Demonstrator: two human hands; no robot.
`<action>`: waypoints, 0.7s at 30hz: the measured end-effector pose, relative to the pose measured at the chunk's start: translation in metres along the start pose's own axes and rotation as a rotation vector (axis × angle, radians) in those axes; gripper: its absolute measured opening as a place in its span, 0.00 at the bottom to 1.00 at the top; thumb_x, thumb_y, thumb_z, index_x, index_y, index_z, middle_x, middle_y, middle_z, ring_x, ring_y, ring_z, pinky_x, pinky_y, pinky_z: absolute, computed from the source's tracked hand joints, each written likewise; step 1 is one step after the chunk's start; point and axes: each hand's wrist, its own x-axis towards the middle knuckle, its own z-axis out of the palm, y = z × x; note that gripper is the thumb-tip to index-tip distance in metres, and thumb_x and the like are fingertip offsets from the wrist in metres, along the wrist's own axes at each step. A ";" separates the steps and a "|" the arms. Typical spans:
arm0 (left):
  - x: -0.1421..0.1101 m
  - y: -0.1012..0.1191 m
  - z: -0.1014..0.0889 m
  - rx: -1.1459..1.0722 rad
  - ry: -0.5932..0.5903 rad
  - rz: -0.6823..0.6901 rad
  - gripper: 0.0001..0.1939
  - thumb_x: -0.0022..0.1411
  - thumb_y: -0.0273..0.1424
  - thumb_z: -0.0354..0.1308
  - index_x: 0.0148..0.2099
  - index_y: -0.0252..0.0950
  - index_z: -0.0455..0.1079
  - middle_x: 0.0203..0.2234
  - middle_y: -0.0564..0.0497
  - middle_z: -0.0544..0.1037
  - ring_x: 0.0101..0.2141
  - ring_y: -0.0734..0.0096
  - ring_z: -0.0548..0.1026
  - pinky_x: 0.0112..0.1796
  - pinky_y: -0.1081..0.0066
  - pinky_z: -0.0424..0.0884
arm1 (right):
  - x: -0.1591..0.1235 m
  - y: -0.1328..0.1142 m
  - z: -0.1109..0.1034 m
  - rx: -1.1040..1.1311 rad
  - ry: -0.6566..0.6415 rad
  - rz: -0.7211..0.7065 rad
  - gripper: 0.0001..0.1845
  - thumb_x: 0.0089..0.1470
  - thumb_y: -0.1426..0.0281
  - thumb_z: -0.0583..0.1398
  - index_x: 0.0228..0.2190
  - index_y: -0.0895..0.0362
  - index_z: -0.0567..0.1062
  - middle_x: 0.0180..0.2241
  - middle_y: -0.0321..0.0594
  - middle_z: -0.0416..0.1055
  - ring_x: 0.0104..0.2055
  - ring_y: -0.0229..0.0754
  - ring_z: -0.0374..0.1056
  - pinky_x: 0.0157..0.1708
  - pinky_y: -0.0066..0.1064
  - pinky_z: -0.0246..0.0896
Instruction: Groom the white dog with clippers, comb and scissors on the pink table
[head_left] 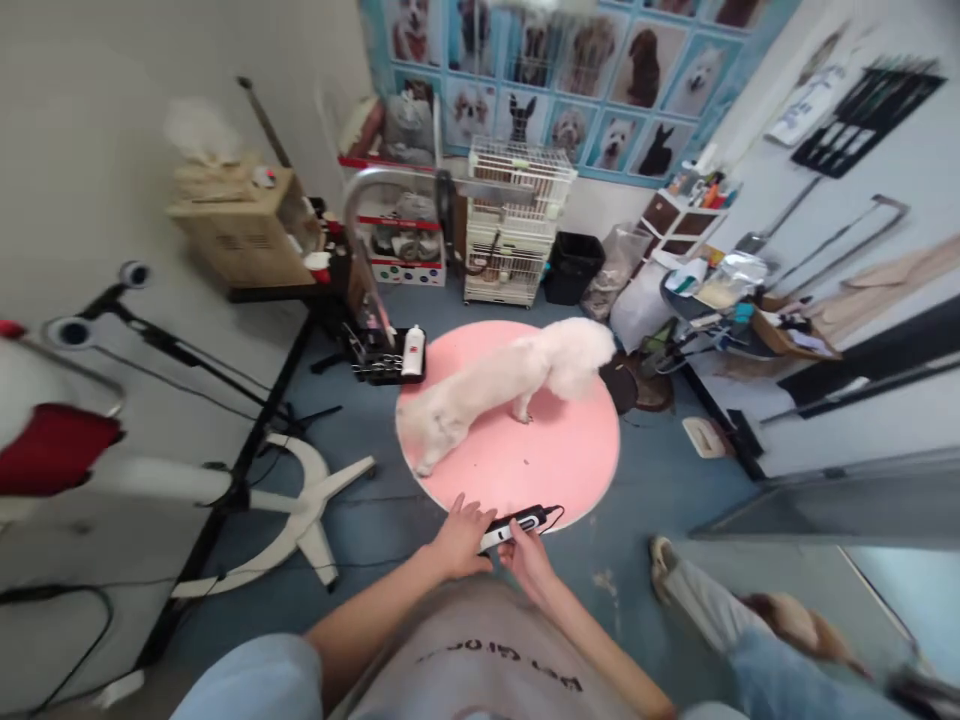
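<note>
Clipper point(501, 533): at the near rim of the round pink tabletop point(555, 460), between your two hands, low in front of your apron point(480, 650). Its cord point(556, 520) loops off the right end; a snag there could tug the tool out of line.

Right hand point(529, 562): fingers closed round the clipper body, thumb side up. Left hand point(463, 540): fingers stretched and slightly apart, beside the clipper's left end; whether they touch it, you can't tell from here.

White dog point(491, 385): standing across the tabletop, rump far right, front end low at the left rim. Neither of your hands is on it. Likeliest trouble: a step off that left rim, or a startle if the clipper runs.

Farther left, a white bottle point(413, 352) stands in a black tray point(386, 375) close by the rim; a lurch might knock it.
</note>
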 end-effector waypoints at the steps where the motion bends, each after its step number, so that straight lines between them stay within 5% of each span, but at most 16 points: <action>1: -0.018 -0.004 0.004 -0.011 0.056 -0.096 0.31 0.51 0.40 0.59 0.57 0.35 0.64 0.48 0.39 0.75 0.54 0.51 0.68 0.62 0.50 0.43 | 0.001 0.005 0.015 -0.048 -0.097 0.050 0.27 0.36 0.52 0.70 0.32 0.57 0.70 0.23 0.35 0.73 0.19 0.34 0.68 0.17 0.21 0.59; 3: -0.055 -0.019 0.011 -0.044 0.171 -0.283 0.19 0.53 0.33 0.55 0.48 0.37 0.69 0.39 0.43 0.78 0.46 0.56 0.74 0.60 0.51 0.49 | -0.002 0.016 0.043 -0.214 -0.270 0.150 0.26 0.41 0.51 0.67 0.34 0.57 0.70 0.28 0.39 0.76 0.21 0.34 0.70 0.18 0.22 0.61; 6: -0.124 -0.049 0.011 -0.048 0.306 -0.470 0.16 0.51 0.30 0.53 0.44 0.38 0.70 0.38 0.44 0.78 0.44 0.56 0.74 0.59 0.51 0.52 | -0.010 0.033 0.087 -0.685 -0.454 0.144 0.23 0.46 0.50 0.63 0.29 0.57 0.71 0.26 0.40 0.75 0.20 0.36 0.68 0.19 0.26 0.62; 9: -0.211 -0.075 0.010 -0.007 0.342 -0.586 0.16 0.48 0.28 0.55 0.42 0.36 0.71 0.35 0.43 0.78 0.43 0.56 0.73 0.58 0.52 0.54 | -0.021 0.057 0.142 -1.195 -0.658 -0.364 0.16 0.45 0.56 0.64 0.26 0.56 0.74 0.28 0.44 0.74 0.32 0.46 0.71 0.33 0.39 0.68; 12: -0.307 -0.082 0.012 0.029 0.365 -0.691 0.14 0.47 0.29 0.56 0.39 0.35 0.72 0.33 0.43 0.77 0.41 0.54 0.73 0.58 0.52 0.55 | -0.040 0.096 0.210 -1.359 -0.968 -0.864 0.19 0.43 0.62 0.65 0.39 0.55 0.77 0.42 0.50 0.73 0.47 0.56 0.67 0.49 0.49 0.61; 17: -0.452 -0.028 0.004 0.056 0.637 -0.941 0.10 0.49 0.26 0.55 0.36 0.34 0.71 0.29 0.43 0.75 0.39 0.53 0.73 0.57 0.50 0.56 | -0.108 0.155 0.322 -1.358 -1.768 -0.755 0.16 0.54 0.65 0.58 0.45 0.54 0.75 0.39 0.46 0.74 0.40 0.48 0.70 0.41 0.41 0.67; 21: -0.543 0.052 -0.054 -0.003 1.199 -0.916 0.10 0.55 0.30 0.55 0.40 0.36 0.73 0.33 0.47 0.74 0.44 0.53 0.72 0.58 0.49 0.55 | -0.195 0.151 0.420 -1.003 -1.976 -0.924 0.16 0.54 0.63 0.60 0.44 0.53 0.74 0.39 0.45 0.74 0.40 0.46 0.70 0.41 0.39 0.68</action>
